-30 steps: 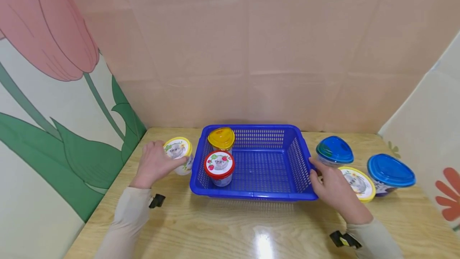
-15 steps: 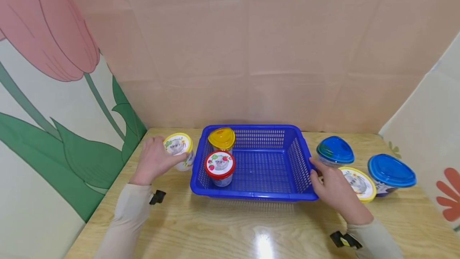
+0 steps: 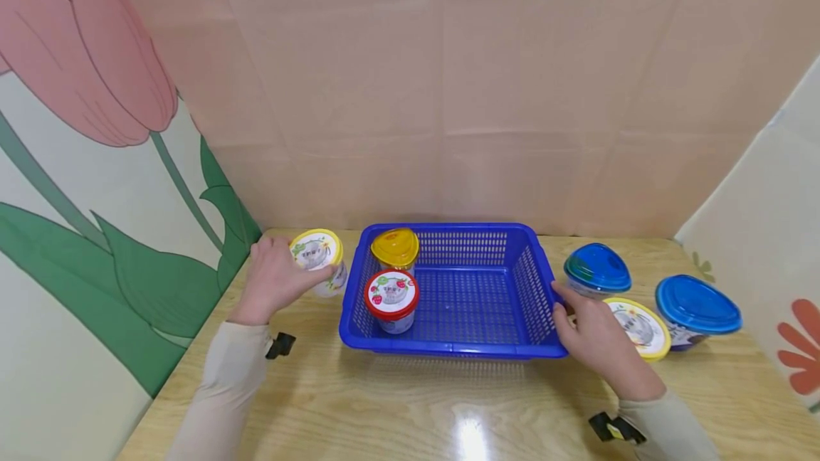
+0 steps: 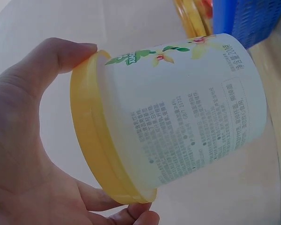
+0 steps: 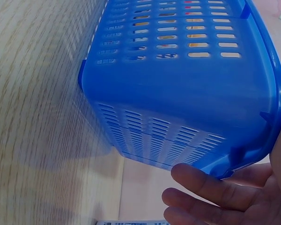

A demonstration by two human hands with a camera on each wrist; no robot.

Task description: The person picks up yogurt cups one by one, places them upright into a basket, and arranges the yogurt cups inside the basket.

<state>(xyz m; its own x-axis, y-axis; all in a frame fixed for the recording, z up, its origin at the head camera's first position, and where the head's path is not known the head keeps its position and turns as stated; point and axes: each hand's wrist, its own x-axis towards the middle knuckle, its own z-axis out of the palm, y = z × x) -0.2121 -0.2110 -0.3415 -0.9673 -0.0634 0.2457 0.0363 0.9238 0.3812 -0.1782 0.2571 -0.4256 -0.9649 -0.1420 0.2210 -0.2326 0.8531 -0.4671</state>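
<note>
My left hand [image 3: 275,279] holds a white tub [image 3: 315,251] with a yellow lid, just left of the blue plastic basket [image 3: 448,349]. In the left wrist view, thumb and fingers grip the lid [image 4: 91,126] around its edge; flowers and small print cover the tub's side [image 4: 192,108]. At the basket's right end my right hand [image 3: 602,340] grips the rim. The right wrist view shows that basket's slotted wall [image 5: 178,84] close up, with fingers [image 5: 210,190] under the rim. Inside the basket's left end stand a red-lidded tub [image 3: 391,294] and a yellow-lidded container [image 3: 395,247].
Right of the basket stand a blue-lidded container [image 3: 597,267], a yellow-lidded tub [image 3: 640,329] partly behind my right hand, and a larger blue-lidded container [image 3: 698,304]. A pinkish wall covering [image 3: 442,91] rises behind the wooden table [image 3: 384,411].
My left hand has moved up and slightly away from me with the yellow-lidded tub. The right hand and the basket have stayed in place.
</note>
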